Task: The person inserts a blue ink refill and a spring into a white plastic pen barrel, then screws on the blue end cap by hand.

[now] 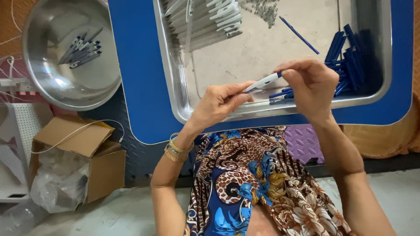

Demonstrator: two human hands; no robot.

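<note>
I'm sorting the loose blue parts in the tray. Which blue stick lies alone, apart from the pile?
The thin blue stick lying slantwise on the bare tray floor, upper middle. The other blue pieces are heaped together against the tray's right wall.

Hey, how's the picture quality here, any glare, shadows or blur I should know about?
Head view: bright glare spots inside the round steel bowl; the tray floor is evenly lit, with dark shade under the blue parts; both hands and the pen are sharp, and straight edges bow slightly.
</note>
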